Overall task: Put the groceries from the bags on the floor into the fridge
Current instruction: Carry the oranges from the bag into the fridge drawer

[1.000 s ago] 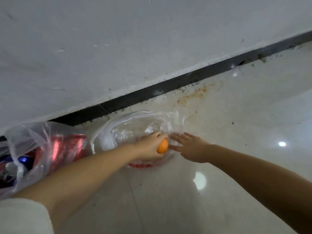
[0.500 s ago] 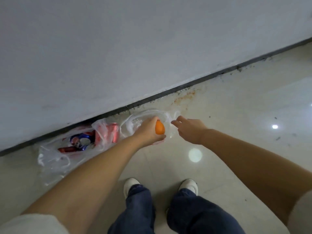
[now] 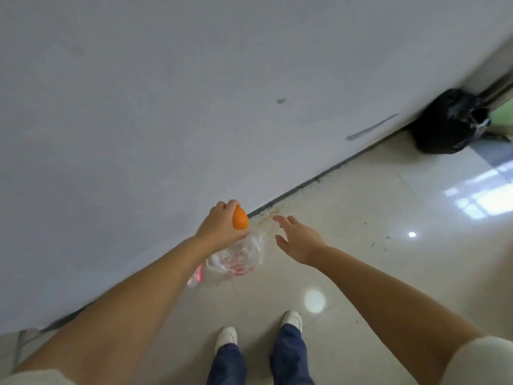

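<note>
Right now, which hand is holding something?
The left hand: its fingers curl round the orange. The right hand is spread open beside it, holding nothing.

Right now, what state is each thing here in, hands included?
Left hand: gripping the small round orange fruit.
Small round orange fruit: held, lifted clear of the floor.
Right hand: open, fingers spread, holding nothing.
Clear crumpled plastic bag: lying slack on the tiled floor.
Black plastic bin bag: standing against the wall.

Domestic interior, likely home hallway or kitchen edge: glossy cream floor tiles point(image 3: 361, 218), plain white wall point(image 3: 138, 107), dark skirting, tied black rubbish bag point(image 3: 447, 123) in corner, clear grocery bag point(image 3: 238, 259) by wall.
</note>
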Demonstrator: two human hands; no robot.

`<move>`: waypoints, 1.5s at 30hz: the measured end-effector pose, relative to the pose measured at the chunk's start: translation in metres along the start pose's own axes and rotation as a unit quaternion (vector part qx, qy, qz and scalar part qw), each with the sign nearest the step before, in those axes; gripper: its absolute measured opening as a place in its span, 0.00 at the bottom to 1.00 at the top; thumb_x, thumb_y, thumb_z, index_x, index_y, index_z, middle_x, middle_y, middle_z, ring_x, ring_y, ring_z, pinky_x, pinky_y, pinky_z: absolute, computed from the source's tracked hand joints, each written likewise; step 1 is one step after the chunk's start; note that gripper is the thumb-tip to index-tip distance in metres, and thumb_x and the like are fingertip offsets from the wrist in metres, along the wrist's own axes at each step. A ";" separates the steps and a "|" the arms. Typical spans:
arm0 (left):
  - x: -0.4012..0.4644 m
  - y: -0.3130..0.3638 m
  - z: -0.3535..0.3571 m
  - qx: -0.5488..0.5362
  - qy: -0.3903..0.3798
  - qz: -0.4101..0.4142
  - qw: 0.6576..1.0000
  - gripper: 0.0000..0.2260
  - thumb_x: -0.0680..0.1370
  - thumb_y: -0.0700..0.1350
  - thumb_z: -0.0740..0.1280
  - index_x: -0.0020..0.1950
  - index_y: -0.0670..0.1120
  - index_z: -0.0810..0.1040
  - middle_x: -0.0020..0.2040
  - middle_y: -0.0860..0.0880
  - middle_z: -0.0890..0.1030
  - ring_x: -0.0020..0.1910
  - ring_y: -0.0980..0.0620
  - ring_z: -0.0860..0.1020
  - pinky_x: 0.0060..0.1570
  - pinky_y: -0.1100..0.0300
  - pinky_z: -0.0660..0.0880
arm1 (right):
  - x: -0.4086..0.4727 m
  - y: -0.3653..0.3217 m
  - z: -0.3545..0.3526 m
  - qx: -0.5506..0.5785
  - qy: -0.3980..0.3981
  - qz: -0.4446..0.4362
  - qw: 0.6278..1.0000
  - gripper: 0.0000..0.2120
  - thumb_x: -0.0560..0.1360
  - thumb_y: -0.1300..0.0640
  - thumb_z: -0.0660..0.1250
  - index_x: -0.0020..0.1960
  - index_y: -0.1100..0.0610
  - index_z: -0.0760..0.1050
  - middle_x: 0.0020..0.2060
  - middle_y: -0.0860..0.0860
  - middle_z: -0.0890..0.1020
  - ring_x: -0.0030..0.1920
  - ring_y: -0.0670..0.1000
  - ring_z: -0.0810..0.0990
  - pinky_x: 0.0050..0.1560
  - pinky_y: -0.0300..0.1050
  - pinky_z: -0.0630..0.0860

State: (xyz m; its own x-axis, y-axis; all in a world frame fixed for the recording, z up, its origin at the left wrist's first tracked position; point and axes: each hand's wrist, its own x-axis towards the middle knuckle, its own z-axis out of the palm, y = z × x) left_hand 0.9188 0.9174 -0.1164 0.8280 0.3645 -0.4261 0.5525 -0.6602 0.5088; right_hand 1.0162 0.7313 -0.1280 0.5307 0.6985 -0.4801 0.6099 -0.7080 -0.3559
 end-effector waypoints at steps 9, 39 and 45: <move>-0.040 0.106 -0.036 0.147 -0.056 0.234 0.959 0.27 0.71 0.55 0.71 0.66 0.49 0.65 0.62 0.45 0.70 0.59 0.46 0.71 0.55 0.53 0.73 | -0.133 -0.001 -0.040 0.041 0.172 0.160 0.971 0.22 0.81 0.49 0.55 0.73 0.52 0.59 0.68 0.53 0.68 0.57 0.57 0.78 0.54 0.52 0.77; -0.636 0.630 0.368 0.161 -0.168 0.765 0.601 0.28 0.71 0.53 0.71 0.66 0.48 0.66 0.61 0.44 0.69 0.60 0.43 0.70 0.58 0.50 0.72 | -1.014 0.149 0.127 0.011 0.403 0.661 0.633 0.21 0.80 0.54 0.55 0.72 0.54 0.62 0.66 0.55 0.71 0.59 0.59 0.76 0.56 0.52 0.73; -0.637 0.757 0.392 0.155 -0.096 0.781 0.598 0.28 0.71 0.54 0.71 0.67 0.49 0.65 0.61 0.45 0.69 0.60 0.44 0.70 0.57 0.49 0.73 | -1.063 0.250 0.066 -0.044 0.425 0.630 0.649 0.20 0.80 0.53 0.55 0.72 0.55 0.62 0.66 0.55 0.70 0.56 0.61 0.77 0.55 0.53 0.75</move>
State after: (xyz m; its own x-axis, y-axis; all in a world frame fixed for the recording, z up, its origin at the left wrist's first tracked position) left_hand 0.7721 -0.0720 0.2466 0.2684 -0.9175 0.2934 -0.9482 -0.1979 0.2485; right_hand 0.5656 -0.1946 0.2403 0.7507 -0.5970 0.2830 -0.6112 -0.7902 -0.0457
